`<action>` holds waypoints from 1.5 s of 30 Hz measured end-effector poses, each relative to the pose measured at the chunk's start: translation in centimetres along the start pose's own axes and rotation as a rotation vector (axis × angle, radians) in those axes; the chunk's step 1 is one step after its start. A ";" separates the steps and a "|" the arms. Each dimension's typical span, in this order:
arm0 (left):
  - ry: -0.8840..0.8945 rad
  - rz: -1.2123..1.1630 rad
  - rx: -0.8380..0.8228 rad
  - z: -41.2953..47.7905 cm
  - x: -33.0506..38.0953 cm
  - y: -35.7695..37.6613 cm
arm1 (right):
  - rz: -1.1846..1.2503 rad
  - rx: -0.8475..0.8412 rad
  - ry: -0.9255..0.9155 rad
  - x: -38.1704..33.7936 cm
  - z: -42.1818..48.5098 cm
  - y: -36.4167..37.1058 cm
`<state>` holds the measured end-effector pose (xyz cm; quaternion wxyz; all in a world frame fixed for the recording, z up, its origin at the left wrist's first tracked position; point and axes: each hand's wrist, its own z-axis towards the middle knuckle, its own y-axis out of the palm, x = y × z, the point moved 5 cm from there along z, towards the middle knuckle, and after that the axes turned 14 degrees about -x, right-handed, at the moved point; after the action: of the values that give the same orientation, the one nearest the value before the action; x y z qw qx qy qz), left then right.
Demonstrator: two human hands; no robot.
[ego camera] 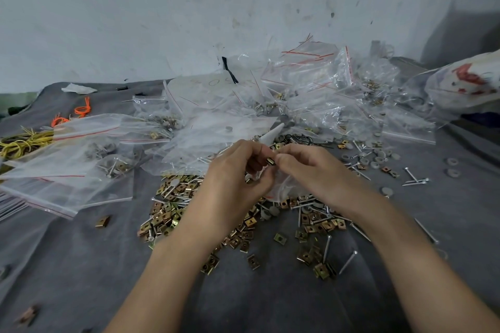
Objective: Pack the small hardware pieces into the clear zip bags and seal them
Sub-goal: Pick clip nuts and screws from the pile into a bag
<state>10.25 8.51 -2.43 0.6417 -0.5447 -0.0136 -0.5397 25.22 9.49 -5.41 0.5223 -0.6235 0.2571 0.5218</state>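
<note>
— Where is the bag being filled?

— The clear zip bag hangs crumpled between the two hands, above the loose clip pile on the grey cloth. The left hand is curled around its near edge, with a second clip at its fingertips. The right hand pinches one small brass-coloured clip between thumb and forefinger, right at the bag's mouth.

— And the pile itself?

— Square, folded metal clips, yellowish and shiny, mixed with slim silver nails and a few flat grey washers to the right of it.

— Beyond the pile?

— A heap of thin, glossy packed bags with red seal lines. Left of the pile lie more filled bags, then yellow bands and orange bands.
</note>
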 end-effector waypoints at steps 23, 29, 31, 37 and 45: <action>-0.009 -0.062 0.077 0.1 -0.8 -0.3 | 0.059 0.056 -0.089 -0.2 -0.2 0.2; -0.020 -0.076 0.128 0.0 -0.4 -0.3 | 0.120 0.057 -0.073 0.1 -0.1 0.1; 0.017 0.003 0.140 -0.1 0.0 -0.3 | 0.147 0.045 -0.068 0.2 -0.1 0.2; 0.079 0.135 0.122 0.0 0.5 -0.1 | 0.109 0.034 -0.054 0.4 -0.1 0.4; -0.002 -0.004 0.170 -0.4 -1.4 -1.4 | 0.095 0.052 -0.072 0.3 -0.2 0.5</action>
<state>8.41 9.41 -2.53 0.6846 -0.4889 -0.0609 -0.5372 24.92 9.19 -5.89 0.5220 -0.5777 0.2811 0.5611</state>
